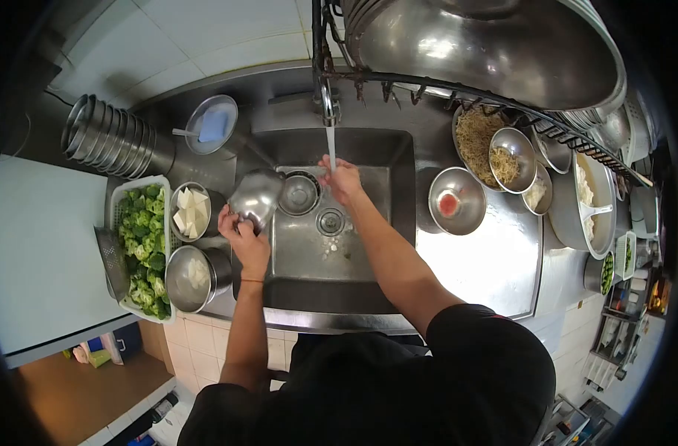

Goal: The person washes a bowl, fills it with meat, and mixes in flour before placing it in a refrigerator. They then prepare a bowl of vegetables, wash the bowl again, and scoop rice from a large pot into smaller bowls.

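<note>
My left hand [243, 241] grips a steel bowl [257, 197], tilted over the left edge of the sink [294, 291]. Under the running tap [329, 111] is my right hand [342, 181], its fingers apart in the stream of water [331, 145] with nothing held. Between my hands, a small round metal container [299, 195] sits on the sink floor. The drain [330, 221] lies just below it, with small white bits [331, 245] beside it.
Broccoli in a white basket [165, 245], bowls of white chunks [191, 213] and stacked steel bowls [104, 137] stand left. At right are a bowl with red residue [458, 201], bean sprouts [478, 141] and a large pot [569, 223]. A black rack [443, 88] hangs overhead.
</note>
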Available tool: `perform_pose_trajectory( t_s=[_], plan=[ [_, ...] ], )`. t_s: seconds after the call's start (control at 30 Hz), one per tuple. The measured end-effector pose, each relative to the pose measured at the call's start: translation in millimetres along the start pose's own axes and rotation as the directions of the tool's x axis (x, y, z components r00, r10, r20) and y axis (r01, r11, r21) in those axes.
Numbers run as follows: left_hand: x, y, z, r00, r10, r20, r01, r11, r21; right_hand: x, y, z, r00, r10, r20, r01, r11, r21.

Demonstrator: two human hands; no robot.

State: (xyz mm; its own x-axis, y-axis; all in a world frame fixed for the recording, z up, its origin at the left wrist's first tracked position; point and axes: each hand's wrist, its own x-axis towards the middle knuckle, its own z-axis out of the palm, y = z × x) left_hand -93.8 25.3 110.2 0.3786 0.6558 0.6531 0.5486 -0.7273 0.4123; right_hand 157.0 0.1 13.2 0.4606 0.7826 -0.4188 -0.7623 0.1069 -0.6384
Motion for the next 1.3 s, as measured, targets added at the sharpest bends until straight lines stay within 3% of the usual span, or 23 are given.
perform_pose_trajectory(
  t_s=[0.03,0.13,0.2,0.27,0.3,0.37,0.43,0.5,0.6,0.67,0.7,0.77,0.83,0.9,0.97,1.0,1.03,1.07,1.1,1.13,1.17,1.23,1.3],
  plan=[
    [-1,-10,-6,0.991,0.133,0.026,-0.134,0.990,0.054,4,6,-3,1.000,-0.008,-0.003,0.008,1.000,0.002],
    [-8,-24,-29,0.999,-0.025,0.032,0.030,0.981,-0.192,5,-8,11,0.990,0.137,0.033,-0.141,0.974,0.178],
    [-50,-31,-45,0.942,-0.284,0.178,0.335,0.784,-0.523,-30,-28,35,0.995,0.064,-0.075,-0.066,0.998,-0.025],
    [-84,-17,-74,0.931,-0.088,0.353,0.261,0.838,-0.480,-26,-11,25,0.990,0.035,-0.136,-0.042,0.998,-0.052],
    [-83,-7,-87,0.861,0.336,0.381,-0.241,0.931,-0.276,-14,-10,16,0.985,0.002,-0.172,-0.018,0.995,-0.094],
    [-110,-3,-112,0.789,0.288,0.542,-0.177,0.952,-0.249,-10,-12,3,0.999,-0.016,-0.030,0.014,0.997,-0.076],
    [-125,-3,-133,0.835,0.274,0.477,-0.148,0.947,-0.284,-13,-5,9,0.895,-0.263,-0.360,-0.067,0.718,-0.692],
    [-125,-10,-138,0.882,0.254,0.397,-0.128,0.940,-0.317,-16,-7,6,0.911,-0.231,-0.341,-0.103,0.673,-0.732],
    [-123,-2,-151,0.757,0.325,0.567,-0.224,0.944,-0.243,-6,13,-10,0.950,-0.268,-0.164,0.087,0.726,-0.682],
    [-118,-15,-152,0.767,0.386,0.513,-0.291,0.921,-0.259,13,5,-23,0.952,0.114,-0.283,-0.243,0.843,-0.480],
    [-124,-20,-156,0.779,0.418,0.467,-0.329,0.907,-0.262,29,-3,-27,0.958,0.086,-0.274,-0.199,0.886,-0.418],
    [-168,-52,-154,0.762,0.186,0.620,-0.087,0.979,-0.186,73,-46,-3,0.949,0.169,-0.265,-0.230,0.949,-0.218],
    [-189,-79,-149,0.772,-0.046,0.634,0.243,0.943,-0.227,110,-84,18,0.995,0.102,0.011,-0.101,0.993,-0.055],
    [-180,-103,-149,0.718,0.228,0.658,-0.194,0.973,-0.125,126,-122,33,0.931,0.256,0.262,-0.297,0.946,0.131],
    [-135,-113,-141,0.621,0.575,0.534,-0.562,0.801,-0.209,99,-82,17,0.918,-0.333,0.214,0.307,0.940,0.147],
    [-117,-114,-126,0.568,0.696,0.438,-0.661,0.703,-0.261,30,-80,23,0.956,-0.212,0.201,0.093,0.872,0.480],
    [-100,-116,-111,0.501,0.800,0.332,-0.754,0.591,-0.286,-1,-40,3,0.730,-0.350,0.587,-0.135,0.768,0.626],
    [-94,-119,-98,0.792,0.174,0.586,0.027,0.948,-0.317,-27,-3,-22,0.892,-0.142,0.429,0.224,0.964,-0.145],
    [-75,-92,-109,0.776,0.083,0.626,0.133,0.948,-0.290,-52,34,-48,0.970,0.079,0.230,0.167,0.473,-0.865],
    [-56,-63,-121,0.752,-0.010,0.660,0.239,0.936,-0.258,-99,38,-43,0.979,0.150,0.141,0.161,-0.138,-0.977],
    [-36,-33,-133,0.720,-0.102,0.686,0.340,0.914,-0.221,-108,54,-39,0.983,0.132,0.126,0.141,-0.115,-0.983],
    [10,33,-130,0.844,0.067,0.532,-0.006,0.993,-0.115,-129,58,-54,0.969,-0.033,0.244,0.240,-0.096,-0.966],
    [32,52,-116,0.798,0.083,0.597,0.143,0.936,-0.321,-161,38,-58,0.961,-0.122,0.246,0.251,0.025,-0.968]
  ],
)
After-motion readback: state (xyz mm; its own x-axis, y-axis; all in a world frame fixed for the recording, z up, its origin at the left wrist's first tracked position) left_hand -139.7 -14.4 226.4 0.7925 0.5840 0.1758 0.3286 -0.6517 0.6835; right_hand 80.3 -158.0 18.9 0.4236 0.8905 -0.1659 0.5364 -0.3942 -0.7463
